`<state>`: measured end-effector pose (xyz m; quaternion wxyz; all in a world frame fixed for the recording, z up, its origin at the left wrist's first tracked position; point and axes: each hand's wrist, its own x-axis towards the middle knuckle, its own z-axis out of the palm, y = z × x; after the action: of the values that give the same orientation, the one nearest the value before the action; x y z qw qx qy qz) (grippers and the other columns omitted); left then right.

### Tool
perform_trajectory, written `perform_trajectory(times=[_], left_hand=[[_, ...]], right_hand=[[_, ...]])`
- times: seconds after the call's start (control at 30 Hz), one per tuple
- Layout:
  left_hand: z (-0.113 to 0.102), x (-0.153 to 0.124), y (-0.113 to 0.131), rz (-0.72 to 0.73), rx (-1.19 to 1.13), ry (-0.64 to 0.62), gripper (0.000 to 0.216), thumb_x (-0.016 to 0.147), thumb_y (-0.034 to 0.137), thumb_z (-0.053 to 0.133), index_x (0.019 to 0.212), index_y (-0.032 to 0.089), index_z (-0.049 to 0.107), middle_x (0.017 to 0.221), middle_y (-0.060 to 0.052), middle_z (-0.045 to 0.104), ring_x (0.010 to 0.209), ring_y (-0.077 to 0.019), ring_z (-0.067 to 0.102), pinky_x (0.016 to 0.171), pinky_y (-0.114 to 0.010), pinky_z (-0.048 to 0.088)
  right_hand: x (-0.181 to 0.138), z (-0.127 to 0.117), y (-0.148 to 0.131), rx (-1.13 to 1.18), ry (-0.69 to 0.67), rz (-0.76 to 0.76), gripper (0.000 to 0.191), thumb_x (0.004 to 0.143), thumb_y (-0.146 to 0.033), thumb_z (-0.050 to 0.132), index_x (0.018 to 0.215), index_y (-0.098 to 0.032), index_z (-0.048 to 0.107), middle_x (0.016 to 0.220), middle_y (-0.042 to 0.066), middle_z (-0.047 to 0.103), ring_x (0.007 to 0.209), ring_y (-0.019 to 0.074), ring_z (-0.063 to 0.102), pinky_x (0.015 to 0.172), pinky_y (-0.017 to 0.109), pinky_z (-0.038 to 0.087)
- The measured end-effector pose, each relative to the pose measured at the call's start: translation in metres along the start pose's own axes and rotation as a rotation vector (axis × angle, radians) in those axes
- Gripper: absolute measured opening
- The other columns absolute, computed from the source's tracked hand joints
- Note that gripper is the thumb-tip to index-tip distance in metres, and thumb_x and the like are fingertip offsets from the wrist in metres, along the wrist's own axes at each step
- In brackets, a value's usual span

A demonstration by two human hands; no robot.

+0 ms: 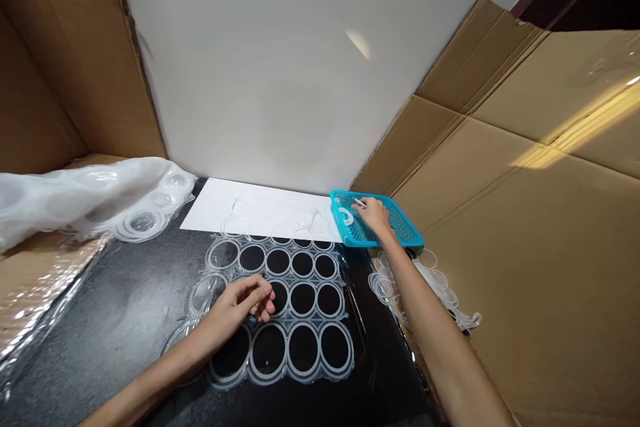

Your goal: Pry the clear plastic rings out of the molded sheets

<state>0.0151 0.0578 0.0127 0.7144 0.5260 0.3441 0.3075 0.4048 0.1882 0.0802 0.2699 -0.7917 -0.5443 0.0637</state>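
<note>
A clear plastic sheet [295, 307] of joined round rings lies flat on the black tabletop [125, 320]. My left hand [245, 303] rests on its left part with fingers curled loosely on the rings. My right hand [374, 213] reaches into a small blue perforated basket [400, 223] at the far right. Its fingers pinch a small white piece over the basket. A white curved piece [346, 216] lies in the basket beside that hand.
A white sheet [235, 207] lies beyond the rings. A bag of clear rings [100, 197] sits at the left. Loose clear rings [430, 287] are piled right of the table edge. Cardboard walls [525, 213] stand left and right.
</note>
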Motion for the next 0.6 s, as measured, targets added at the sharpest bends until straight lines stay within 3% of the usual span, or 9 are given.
perform_trajectory(times=[0.1, 0.2, 0.27, 0.37, 0.47, 0.6], left_hand=[[0.000, -0.004, 0.003, 0.037, 0.069, 0.020, 0.047, 0.093, 0.068, 0.068, 0.084, 0.022, 0.068, 0.079, -0.004, 0.071, 0.070, -0.0185, 0.065, 0.070, -0.030, 0.049], [0.002, -0.013, 0.005, 0.104, 0.250, 0.025, 0.036, 0.102, 0.056, 0.060, 0.087, 0.024, 0.067, 0.081, -0.002, 0.069, 0.076, -0.0183, 0.064, 0.074, -0.030, 0.048], [0.005, -0.020, 0.005, 0.212, 0.484, -0.016, 0.028, 0.108, 0.046, 0.054, 0.096, 0.025, 0.067, 0.089, -0.002, 0.070, 0.083, -0.0189, 0.065, 0.078, -0.031, 0.048], [0.011, -0.028, 0.002, 0.424, 0.791, -0.142, 0.022, 0.111, 0.034, 0.046, 0.110, 0.024, 0.066, 0.101, -0.005, 0.070, 0.091, -0.0210, 0.066, 0.084, -0.035, 0.049], [0.023, -0.030, -0.003, 0.588, 0.973, -0.247, 0.021, 0.111, 0.026, 0.043, 0.113, 0.022, 0.064, 0.100, -0.006, 0.068, 0.091, -0.0212, 0.064, 0.083, -0.035, 0.050], [0.052, -0.029, -0.010, 0.752, 1.152, -0.362, 0.021, 0.110, 0.020, 0.043, 0.116, 0.018, 0.064, 0.105, -0.009, 0.069, 0.092, -0.0228, 0.064, 0.083, -0.036, 0.051]], right_hand=[[-0.034, -0.012, -0.005, 0.042, 0.152, -0.079, 0.030, 0.106, -0.042, 0.062, 0.120, -0.016, 0.070, 0.128, 0.012, 0.068, 0.117, 0.0269, 0.067, 0.103, 0.049, 0.056], [-0.095, -0.028, -0.001, 0.136, 0.270, -0.165, 0.054, 0.113, -0.052, 0.033, 0.106, -0.017, 0.073, 0.118, 0.015, 0.070, 0.114, 0.0274, 0.066, 0.106, 0.046, 0.051], [-0.145, -0.039, 0.007, 0.206, 0.277, -0.205, 0.074, 0.111, -0.063, 0.015, 0.103, -0.020, 0.075, 0.110, 0.013, 0.072, 0.100, 0.0252, 0.070, 0.095, 0.042, 0.055], [-0.218, -0.047, 0.021, 0.325, 0.123, -0.241, 0.091, 0.104, -0.075, 0.004, 0.102, -0.026, 0.080, 0.090, 0.009, 0.075, 0.084, 0.0253, 0.072, 0.079, 0.040, 0.058], [-0.273, -0.035, 0.030, 0.525, -0.015, -0.181, 0.078, 0.106, -0.076, 0.021, 0.097, -0.030, 0.084, 0.079, 0.008, 0.075, 0.083, 0.0288, 0.074, 0.081, 0.045, 0.060], [-0.315, -0.010, 0.029, 0.612, 0.021, -0.057, 0.022, 0.096, -0.049, 0.073, 0.085, -0.032, 0.079, 0.092, 0.007, 0.077, 0.087, 0.0311, 0.075, 0.078, 0.046, 0.063]])
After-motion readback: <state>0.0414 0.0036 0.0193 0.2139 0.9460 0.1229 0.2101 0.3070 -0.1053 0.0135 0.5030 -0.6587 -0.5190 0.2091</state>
